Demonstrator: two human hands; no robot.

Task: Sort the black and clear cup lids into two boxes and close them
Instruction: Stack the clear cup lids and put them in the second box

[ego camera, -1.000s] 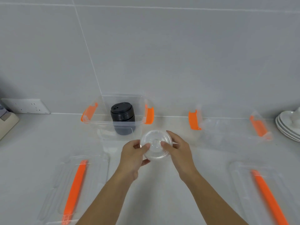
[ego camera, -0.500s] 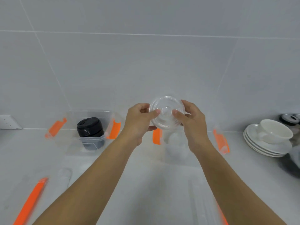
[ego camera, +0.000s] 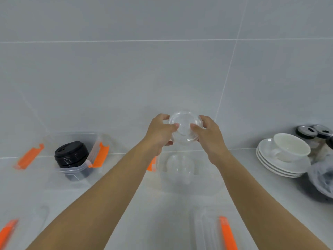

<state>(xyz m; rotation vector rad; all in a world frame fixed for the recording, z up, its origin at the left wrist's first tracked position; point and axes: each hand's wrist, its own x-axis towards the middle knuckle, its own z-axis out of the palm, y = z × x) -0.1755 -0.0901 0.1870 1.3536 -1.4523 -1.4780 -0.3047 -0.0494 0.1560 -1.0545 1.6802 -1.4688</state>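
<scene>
Left hand (ego camera: 159, 131) and right hand (ego camera: 209, 135) raised together over the counter, each pinching one side of a stack of clear lids (ego camera: 185, 126), thumbs on its near face, fingers curled round the rim. Held in the air above the right box (ego camera: 189, 175), a clear open bin with an orange latch showing at its left side and more clear lids (ego camera: 179, 165) inside (blurred, count not readable). Off to the left, well apart, the left box (ego camera: 75, 168), also open, with orange latches on both sides and a stack of black lids (ego camera: 72, 156) standing in it. Nearer the camera, two box covers lying flat: right cover (ego camera: 214, 231) and left cover (ego camera: 10, 230), each with an orange strip. At far right, white saucers (ego camera: 281, 165) stacked under a white cup (ego camera: 291, 149), dark-lidded jars (ego camera: 313, 131) behind.
</scene>
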